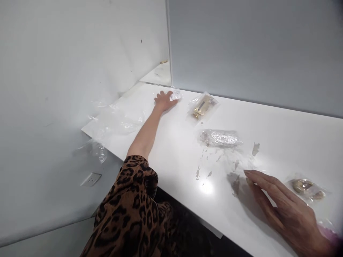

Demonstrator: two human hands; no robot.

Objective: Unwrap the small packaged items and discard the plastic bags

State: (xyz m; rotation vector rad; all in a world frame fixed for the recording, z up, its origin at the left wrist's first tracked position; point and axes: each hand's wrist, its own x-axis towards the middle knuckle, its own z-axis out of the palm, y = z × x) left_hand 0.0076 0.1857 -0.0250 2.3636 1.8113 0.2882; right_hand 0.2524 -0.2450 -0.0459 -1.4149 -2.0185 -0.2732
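Note:
My left hand [164,101] reaches to the far left of the white table, fingers spread. Crumpled clear plastic [176,95] lies between its thumb and index finger; a firm grip on it does not show. Over the near right part of the table, my right hand [291,214] is held with fingers stretched out and nothing in them. Beside it lies a clear bag with gold-coloured metal parts [304,186]. A bubble-wrapped bundle [221,138] rests at mid table, and behind it a clear packet of gold-coloured pieces [203,107].
Loose clear plastic film [118,119] spreads over the table's left end and hangs past the edge. Torn greyish scraps [255,148] dot the white table [177,153]. A grey panel [254,50] stands along the back. On the left wall is a socket [91,179].

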